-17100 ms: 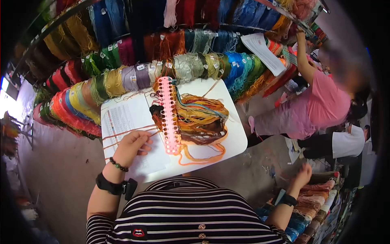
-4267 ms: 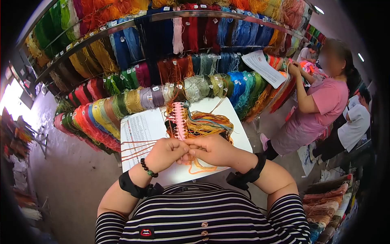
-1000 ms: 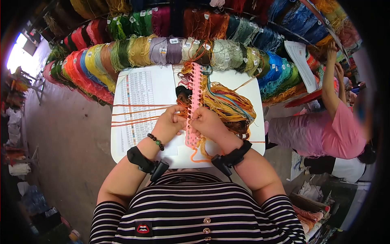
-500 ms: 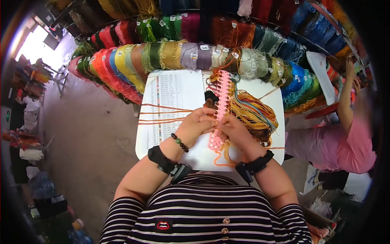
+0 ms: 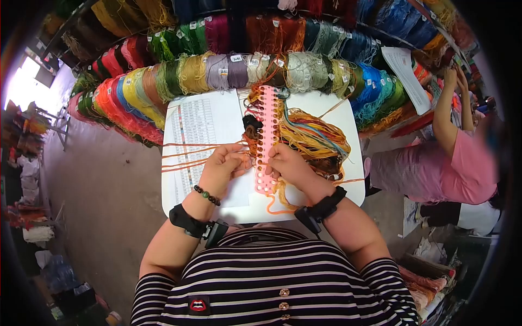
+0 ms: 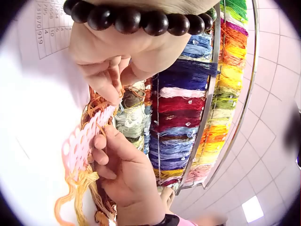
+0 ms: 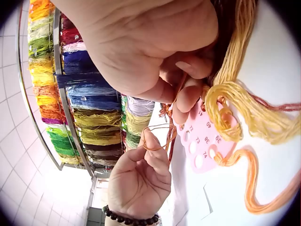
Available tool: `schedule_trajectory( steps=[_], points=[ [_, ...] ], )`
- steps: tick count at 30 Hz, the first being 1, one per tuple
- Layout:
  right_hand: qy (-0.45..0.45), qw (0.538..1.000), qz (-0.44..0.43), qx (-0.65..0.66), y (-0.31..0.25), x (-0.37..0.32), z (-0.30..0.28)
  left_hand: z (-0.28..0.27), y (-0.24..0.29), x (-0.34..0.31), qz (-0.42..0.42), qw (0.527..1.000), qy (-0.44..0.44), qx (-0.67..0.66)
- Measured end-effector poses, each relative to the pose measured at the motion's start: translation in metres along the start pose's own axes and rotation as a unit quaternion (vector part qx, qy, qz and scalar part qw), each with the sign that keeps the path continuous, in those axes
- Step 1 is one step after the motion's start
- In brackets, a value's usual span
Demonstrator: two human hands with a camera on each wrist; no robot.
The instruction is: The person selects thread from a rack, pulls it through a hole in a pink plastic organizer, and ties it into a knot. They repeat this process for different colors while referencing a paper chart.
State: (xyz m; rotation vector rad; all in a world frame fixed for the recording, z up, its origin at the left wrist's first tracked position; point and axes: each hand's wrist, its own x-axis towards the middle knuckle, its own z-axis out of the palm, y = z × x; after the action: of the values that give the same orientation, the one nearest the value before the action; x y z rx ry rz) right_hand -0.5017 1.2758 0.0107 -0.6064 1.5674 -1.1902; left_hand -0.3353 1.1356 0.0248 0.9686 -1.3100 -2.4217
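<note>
A pink perforated floss organizer card (image 5: 267, 117) with numbered holes lies on the white board, threads knotted along both edges. My left hand (image 5: 223, 168) is just left of it, thumb and finger pinching a thin orange-brown thread (image 7: 151, 149) that loops at the fingertips in the right wrist view. Over the card's lower half, my right hand (image 5: 291, 168) pinches a brown strand (image 7: 180, 87) at the edge holes. Yellow floss (image 7: 235, 106) and an orange length (image 7: 251, 176) hang from the card's lower end. Several reddish-brown strands (image 5: 187, 157) stretch left past my left hand.
A printed chart (image 5: 198, 117) lies on the white board (image 5: 234, 214), left of the card. A bundle of mixed floss (image 5: 318, 133) spreads to the right. Racks of labelled skeins (image 5: 304, 70) stand close behind. A person in pink (image 5: 467, 163) stands at the right.
My right hand, out at the right 17 seconds ago, came to the card and the strands. Half a second ago my fingertips met over the card; now the left has drawn away leftward with its thread.
</note>
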Motion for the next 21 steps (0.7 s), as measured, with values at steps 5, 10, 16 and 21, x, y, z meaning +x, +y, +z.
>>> schedule_trajectory(
  steps=[5, 10, 16, 21],
  points=[
    [0.010, 1.000, -0.002, -0.014, 0.002, 0.001, 0.002, 0.001, 0.005, -0.004, -0.016, 0.999, -0.005, -0.046],
    [0.004, 1.000, 0.009, 0.013, -0.005, -0.004, 0.002, 0.015, 0.021, -0.008, -0.033, 0.982, -0.099, -0.154],
    [-0.032, 0.971, 0.055, 0.230, -0.010, -0.008, -0.009, 0.015, -0.012, 0.020, 0.068, 0.985, -0.134, 0.087],
    [-0.028, 0.982, 0.078, 0.169, -0.016, -0.007, -0.004, 0.014, -0.007, 0.015, 0.129, 0.942, -0.091, 0.296]
  ],
)
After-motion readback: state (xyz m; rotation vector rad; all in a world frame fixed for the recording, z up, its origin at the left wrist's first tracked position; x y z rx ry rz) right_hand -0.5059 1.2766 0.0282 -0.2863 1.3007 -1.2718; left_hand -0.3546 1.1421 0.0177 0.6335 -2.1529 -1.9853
